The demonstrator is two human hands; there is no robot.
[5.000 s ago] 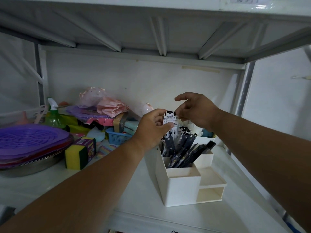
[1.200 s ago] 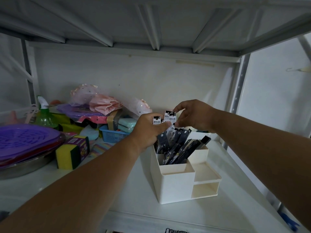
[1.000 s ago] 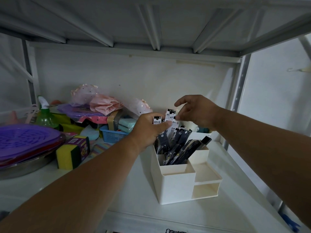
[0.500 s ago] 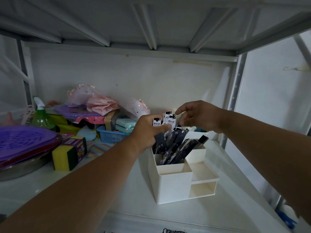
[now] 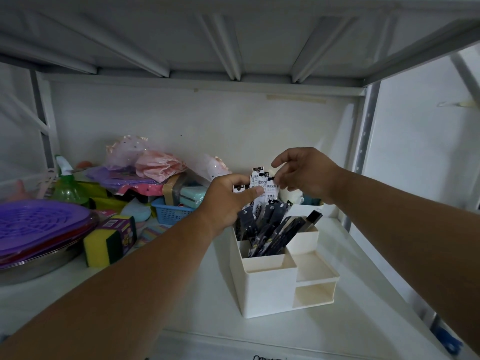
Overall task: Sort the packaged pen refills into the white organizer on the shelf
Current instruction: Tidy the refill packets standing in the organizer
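Head view: shelf (image 5: 350,331) fills the frame. White organizer (image 5: 270,289) stands centre-right, refills (image 5: 270,229) upright in its rear-left compartment. Left hand (image 5: 228,201) grips their tops; right hand (image 5: 304,175) pinches one white header.

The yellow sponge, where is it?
In the head view, the yellow sponge stands on the shelf's left side, between the purple lid and the white organizer.

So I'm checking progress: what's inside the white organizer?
The white organizer holds dark packaged refills standing in its tall back compartment. The side tray and slot look bare. The left hand hides the compartment's rear.
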